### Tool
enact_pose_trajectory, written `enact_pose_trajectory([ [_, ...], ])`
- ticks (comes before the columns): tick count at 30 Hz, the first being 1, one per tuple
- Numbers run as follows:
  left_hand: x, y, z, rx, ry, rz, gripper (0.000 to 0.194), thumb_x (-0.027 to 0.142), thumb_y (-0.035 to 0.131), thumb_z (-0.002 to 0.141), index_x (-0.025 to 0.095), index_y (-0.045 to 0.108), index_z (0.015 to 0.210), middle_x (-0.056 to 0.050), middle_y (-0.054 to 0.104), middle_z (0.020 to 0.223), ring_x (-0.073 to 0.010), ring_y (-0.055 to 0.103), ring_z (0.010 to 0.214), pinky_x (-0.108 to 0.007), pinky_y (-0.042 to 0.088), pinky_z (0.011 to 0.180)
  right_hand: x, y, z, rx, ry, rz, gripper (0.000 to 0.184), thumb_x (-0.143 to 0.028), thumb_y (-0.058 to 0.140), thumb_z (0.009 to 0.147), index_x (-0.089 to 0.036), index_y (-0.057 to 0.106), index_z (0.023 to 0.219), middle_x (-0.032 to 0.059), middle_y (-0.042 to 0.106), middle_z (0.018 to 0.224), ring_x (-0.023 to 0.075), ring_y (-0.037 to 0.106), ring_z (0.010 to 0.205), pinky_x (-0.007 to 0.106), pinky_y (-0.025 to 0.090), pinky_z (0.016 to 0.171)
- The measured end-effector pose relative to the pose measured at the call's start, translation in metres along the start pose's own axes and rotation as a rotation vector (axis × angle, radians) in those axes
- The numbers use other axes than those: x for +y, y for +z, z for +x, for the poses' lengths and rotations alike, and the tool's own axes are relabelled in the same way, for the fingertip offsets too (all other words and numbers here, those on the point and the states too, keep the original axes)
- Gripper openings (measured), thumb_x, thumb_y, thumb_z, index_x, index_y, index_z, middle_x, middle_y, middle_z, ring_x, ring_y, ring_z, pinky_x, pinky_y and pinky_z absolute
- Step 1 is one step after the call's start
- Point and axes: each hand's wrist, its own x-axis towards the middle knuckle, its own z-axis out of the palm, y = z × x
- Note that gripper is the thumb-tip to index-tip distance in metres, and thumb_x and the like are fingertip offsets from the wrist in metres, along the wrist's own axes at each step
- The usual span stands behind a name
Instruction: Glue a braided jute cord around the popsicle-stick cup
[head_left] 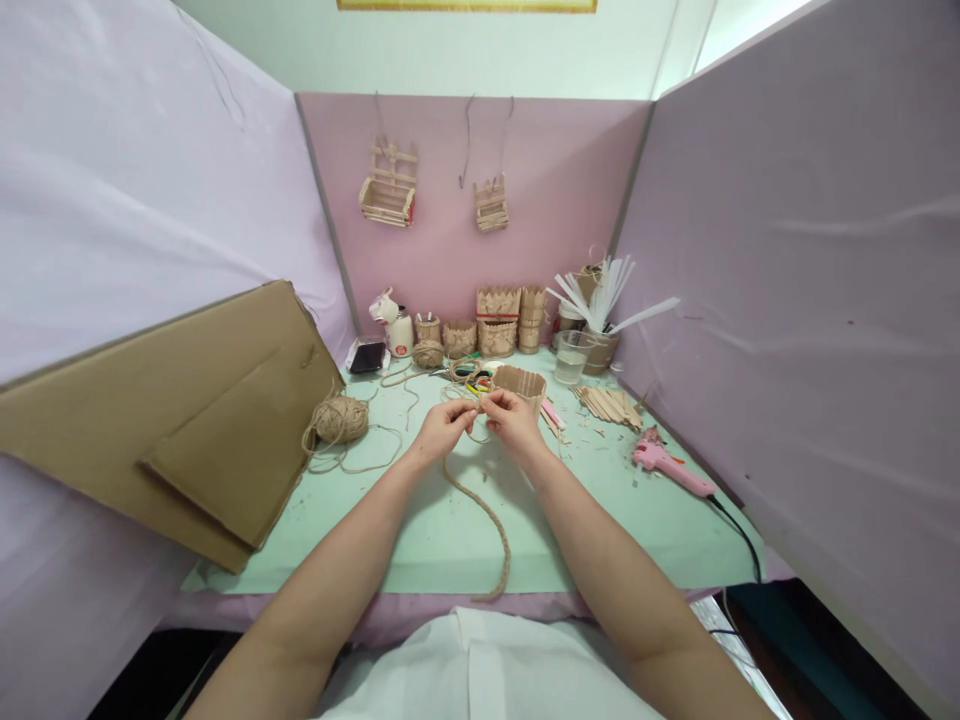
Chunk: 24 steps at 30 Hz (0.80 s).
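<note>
Over the middle of the table my left hand [448, 425] and my right hand [511, 418] meet, fingers pinched close together. Between them they grip the upper end of a braided twine cord [491, 512]. Its tail curves down across the green cloth to the front edge. Just behind my right hand stands a basket made of craft sticks [519, 381]. A ball of twine [340, 418] rests to the left, with loose strands trailing from it. The exact hold of the fingertips is too small to make out.
At the right lie a pink glue gun [671, 468] with a black cord and a pile of craft sticks [609, 406]. A cup of water [571, 358] stands behind them. Cardboard sheets [225, 430] lean at the left. Several stick containers [498, 322] line the back.
</note>
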Motion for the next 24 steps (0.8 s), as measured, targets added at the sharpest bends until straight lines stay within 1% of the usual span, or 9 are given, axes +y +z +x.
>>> enact_pose_trajectory([
  [4,0.005,0.002,-0.001,0.029,-0.048,-0.034,0.02,0.033,0.054,0.077,0.016,0.063,0.072,0.004,0.05,0.055,-0.0099,0.041,0.053,-0.023,0.032,0.054,0.001,-0.002,0.0,-0.037,0.05,0.03,0.028,-0.042,0.073,0.062,-0.02,0.06,0.073,-0.0023,0.06,0.072,0.01,0.051,0.064,0.021,0.037,0.055],
  [9,0.014,0.002,-0.001,0.039,-0.108,-0.092,0.02,0.034,0.057,0.074,0.016,0.063,0.07,0.004,0.047,0.051,-0.0093,0.038,0.05,-0.023,0.03,0.052,0.002,0.002,-0.001,-0.03,0.033,0.067,0.027,-0.042,0.072,0.064,-0.02,0.06,0.074,0.0011,0.066,0.085,0.0111,0.055,0.07,0.022,0.038,0.057],
  [12,0.015,0.002,0.0,0.044,-0.119,-0.109,0.022,0.036,0.058,0.073,0.016,0.061,0.067,0.004,0.047,0.051,-0.0087,0.037,0.049,-0.023,0.03,0.051,0.002,0.003,-0.001,0.017,-0.025,0.024,0.025,-0.04,0.071,0.064,-0.02,0.06,0.074,0.0011,0.065,0.077,0.0121,0.055,0.067,0.022,0.038,0.056],
  [16,0.011,0.006,0.0,0.08,-0.123,-0.106,0.026,0.041,0.059,0.073,0.015,0.062,0.067,0.004,0.046,0.05,-0.0084,0.037,0.049,-0.023,0.03,0.05,0.002,0.004,0.0,0.095,-0.14,-0.111,0.02,-0.036,0.068,0.065,-0.019,0.06,0.072,0.0002,0.062,0.068,0.0137,0.054,0.065,0.025,0.04,0.059],
  [20,0.001,0.009,0.0,0.153,-0.086,-0.1,0.028,0.043,0.063,0.071,0.014,0.063,0.071,0.004,0.048,0.053,-0.0083,0.038,0.052,-0.022,0.03,0.051,0.0,0.006,-0.001,0.149,-0.269,-0.288,0.015,-0.033,0.062,0.068,-0.018,0.06,0.069,0.0015,0.063,0.07,0.016,0.056,0.07,0.029,0.043,0.069],
  [24,-0.008,0.01,0.001,0.212,-0.079,-0.064,0.026,0.04,0.063,0.073,0.014,0.063,0.071,0.004,0.048,0.055,-0.0081,0.038,0.053,-0.022,0.03,0.051,-0.001,0.007,-0.004,0.137,-0.322,-0.361,0.013,-0.031,0.057,0.072,-0.019,0.06,0.071,0.0024,0.064,0.073,0.0173,0.057,0.073,0.031,0.044,0.072],
])
